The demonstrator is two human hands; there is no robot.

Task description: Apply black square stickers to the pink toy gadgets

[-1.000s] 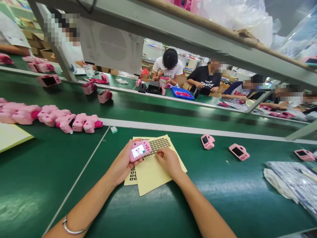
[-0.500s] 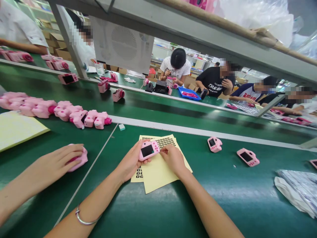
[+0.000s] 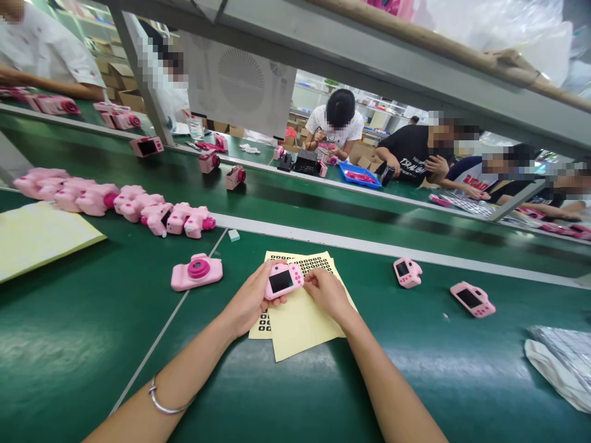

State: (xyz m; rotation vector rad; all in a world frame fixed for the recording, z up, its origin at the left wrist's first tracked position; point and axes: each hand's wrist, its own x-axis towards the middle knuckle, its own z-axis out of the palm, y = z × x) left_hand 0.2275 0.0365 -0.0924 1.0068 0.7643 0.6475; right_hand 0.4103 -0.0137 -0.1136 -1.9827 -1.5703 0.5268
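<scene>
My left hand [image 3: 252, 299] is wrapped round a pink toy camera [image 3: 282, 281], its dark screen and pink buttons facing up. Pinched together at the camera's right edge are the fingers of my right hand [image 3: 327, 295]; whatever is between them is too small to make out. Under both hands lie yellow sticker sheets [image 3: 302, 329], some printed with rows of black square outlines. To the left of my left hand rests another pink camera [image 3: 178, 280], lens towards me.
A row of pink cameras [image 3: 132, 203] stands at the left beside a yellow sheet stack [image 3: 46, 237]. Two cameras, one nearer [image 3: 406, 272] and one farther right [image 3: 471, 299], lie on the green table. A plastic bag [image 3: 561, 363] sits at the right edge. Co-workers sit across the bench.
A co-worker's hand at the left has let go of a pink camera and left the view; that camera now lies closer to my left hand. My own hands keep nearly the same pose.
</scene>
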